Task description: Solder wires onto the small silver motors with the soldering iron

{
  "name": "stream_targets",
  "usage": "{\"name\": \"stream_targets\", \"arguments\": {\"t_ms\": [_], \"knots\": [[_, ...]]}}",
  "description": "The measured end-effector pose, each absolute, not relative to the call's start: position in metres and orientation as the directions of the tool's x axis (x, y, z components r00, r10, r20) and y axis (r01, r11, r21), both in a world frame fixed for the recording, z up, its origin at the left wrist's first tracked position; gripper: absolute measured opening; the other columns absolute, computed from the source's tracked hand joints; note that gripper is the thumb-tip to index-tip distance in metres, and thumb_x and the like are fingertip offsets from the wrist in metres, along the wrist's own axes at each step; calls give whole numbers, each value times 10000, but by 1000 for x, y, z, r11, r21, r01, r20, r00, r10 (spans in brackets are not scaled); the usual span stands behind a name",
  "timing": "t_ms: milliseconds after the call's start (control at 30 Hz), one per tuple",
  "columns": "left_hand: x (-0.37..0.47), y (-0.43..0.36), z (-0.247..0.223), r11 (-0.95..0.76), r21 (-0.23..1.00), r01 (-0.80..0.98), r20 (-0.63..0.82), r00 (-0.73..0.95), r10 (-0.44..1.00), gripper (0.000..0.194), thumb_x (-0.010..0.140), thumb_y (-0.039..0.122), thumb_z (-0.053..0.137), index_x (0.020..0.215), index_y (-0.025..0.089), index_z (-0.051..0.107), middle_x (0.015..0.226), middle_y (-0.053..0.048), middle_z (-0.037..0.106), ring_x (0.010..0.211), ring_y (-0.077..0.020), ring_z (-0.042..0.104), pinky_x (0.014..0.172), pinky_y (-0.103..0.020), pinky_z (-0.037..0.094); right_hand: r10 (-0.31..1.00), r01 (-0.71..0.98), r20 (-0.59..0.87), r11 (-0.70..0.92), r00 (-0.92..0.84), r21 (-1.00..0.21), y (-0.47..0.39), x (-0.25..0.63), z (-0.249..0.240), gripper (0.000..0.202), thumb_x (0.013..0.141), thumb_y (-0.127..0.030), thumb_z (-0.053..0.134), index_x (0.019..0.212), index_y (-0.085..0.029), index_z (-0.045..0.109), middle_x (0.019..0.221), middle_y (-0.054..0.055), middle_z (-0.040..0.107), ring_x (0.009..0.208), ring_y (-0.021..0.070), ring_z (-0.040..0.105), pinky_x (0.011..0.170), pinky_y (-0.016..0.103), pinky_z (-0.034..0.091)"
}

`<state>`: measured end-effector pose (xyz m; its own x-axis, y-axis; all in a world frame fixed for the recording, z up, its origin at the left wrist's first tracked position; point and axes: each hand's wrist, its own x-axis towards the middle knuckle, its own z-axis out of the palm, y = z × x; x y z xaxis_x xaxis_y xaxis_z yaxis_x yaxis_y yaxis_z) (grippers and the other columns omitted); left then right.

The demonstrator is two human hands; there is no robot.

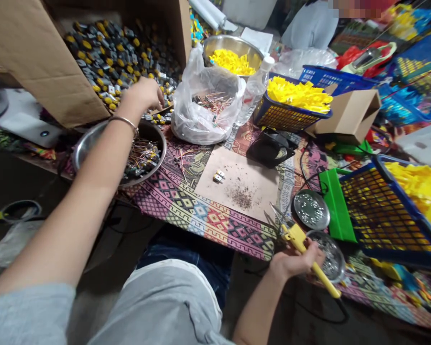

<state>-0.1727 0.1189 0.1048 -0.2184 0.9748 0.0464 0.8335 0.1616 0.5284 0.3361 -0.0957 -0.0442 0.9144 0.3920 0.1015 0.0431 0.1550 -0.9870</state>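
My left hand [143,95] reaches to the front of a cardboard box [32,62] full of small motors [111,57] with yellow ends. Its fingers are curled together; whatever they pinch, if anything, is hidden. In my right hand [298,261], low at the right, is a yellow soldering iron [309,256], its tip pointing up and left over the table edge. Between the hands, a pair of small motors [219,176] lies on a brown board [210,189] strewn with dark crumbs. Under my left forearm stands a metal bowl [161,148] of wired parts [143,155].
A plastic bag [187,115] of wired parts stands behind the board, beside a clear bottle [253,91]. A black fan [271,146], two metal dishes [311,209] and a green tray [335,203] are at the right. Blue baskets [285,112] hold yellow pieces. A person [311,26] sits beyond.
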Motion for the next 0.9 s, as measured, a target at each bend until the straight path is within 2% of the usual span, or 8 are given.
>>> {"name": "stream_targets", "arguments": {"t_ms": [100,233,400,467,533,600,700,900], "knots": [[-170,131,71,309,390,868,-86,-299,950,228,769,66,779,620,121,616,609,83,514,1059,-157,684,1213,-454,415,406,32,92,152,909,-988,-97,335,-43,267,789,-445,655,811,-240,484,799,-25,514,641,89,487,450,199,337],[-171,126,48,335,341,878,-71,-331,941,338,746,168,831,565,171,546,641,47,534,1157,-264,721,1175,-475,451,418,16,70,132,906,-991,-99,333,-41,281,796,-455,653,833,-227,493,813,-24,534,665,84,515,486,188,369],[-163,99,91,339,338,878,65,-381,922,319,835,337,829,685,143,626,825,-39,668,1257,-284,657,1196,-493,439,436,36,76,99,896,-994,-100,333,-41,302,818,-482,637,858,-232,474,830,-32,529,669,79,511,501,192,365],[-138,71,118,310,371,875,173,-393,903,179,902,323,739,899,144,747,859,-37,687,1208,-274,682,1186,-494,468,442,50,83,87,893,-995,-98,334,-43,336,815,-524,631,851,-241,453,830,-36,507,677,84,509,507,203,365],[-99,41,135,135,500,855,215,-274,937,234,894,222,717,1113,172,784,884,-13,707,1012,-245,750,1030,-468,578,438,62,90,78,894,-995,-97,335,-44,389,814,-591,617,841,-252,427,833,-38,485,682,90,502,509,218,367],[-55,20,132,-84,698,712,163,-44,986,168,885,168,739,1042,151,797,923,-42,773,892,-206,760,846,-344,604,420,58,84,73,904,-996,-95,334,-44,436,795,-643,619,835,-260,416,836,-37,475,687,97,494,505,229,359],[2,21,92,-137,806,576,4,226,974,95,901,203,794,973,142,801,940,-66,807,854,-183,754,823,-298,574,386,9,42,86,921,-996,-95,331,-41,459,736,-644,668,833,-261,435,844,-27,498,705,108,505,497,234,341],[30,72,6,-40,788,614,-82,168,982,44,829,118,801,866,100,786,868,-92,791,787,-181,707,781,-275,521,362,-65,-3,159,932,-985,-97,325,-35,440,692,-571,726,809,-252,447,837,-25,521,718,98,524,495,215,350]]}}
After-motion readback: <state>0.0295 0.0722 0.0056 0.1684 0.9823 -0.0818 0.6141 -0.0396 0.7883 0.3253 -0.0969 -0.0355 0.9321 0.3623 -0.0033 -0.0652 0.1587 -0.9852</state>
